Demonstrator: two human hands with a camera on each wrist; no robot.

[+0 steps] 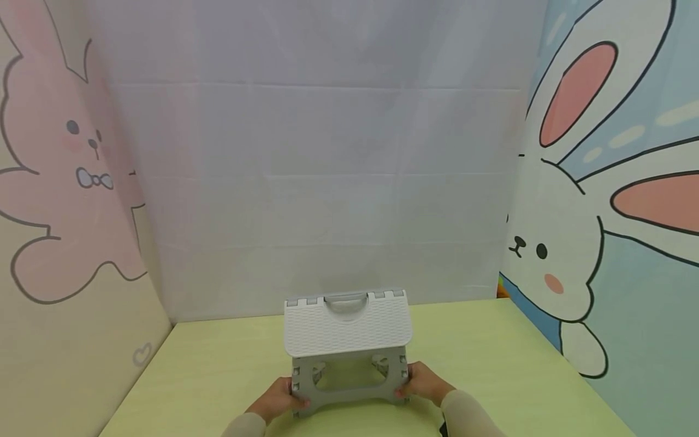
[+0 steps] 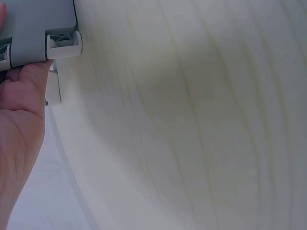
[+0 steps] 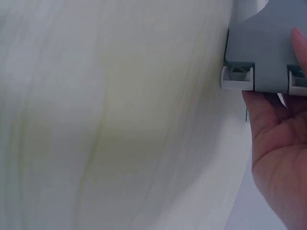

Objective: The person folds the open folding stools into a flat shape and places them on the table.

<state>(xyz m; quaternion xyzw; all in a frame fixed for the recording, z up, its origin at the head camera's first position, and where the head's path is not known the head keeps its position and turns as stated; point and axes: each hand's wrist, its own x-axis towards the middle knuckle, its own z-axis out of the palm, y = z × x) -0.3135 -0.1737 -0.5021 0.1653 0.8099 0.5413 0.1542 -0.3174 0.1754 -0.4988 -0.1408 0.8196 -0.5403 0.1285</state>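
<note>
A folding step stool (image 1: 348, 331), white on top with grey legs, stands between my two hands near the front of the table. Its textured top slopes toward me, with a handle along the far edge. My left hand (image 1: 278, 397) grips the left edge of the front leg panel, thumb on its near face. On the opposite edge my right hand (image 1: 425, 383) holds the panel the same way. In the left wrist view, fingers curl under the grey leg panel (image 2: 36, 28). The right wrist view shows the grey panel (image 3: 268, 45) with the thumb over it.
The stool stands on a pale yellow-green table (image 1: 229, 352). A white sheet (image 1: 327, 152) hangs behind the table. Rabbit-printed panels rise on the left (image 1: 82, 152) and right (image 1: 562, 243).
</note>
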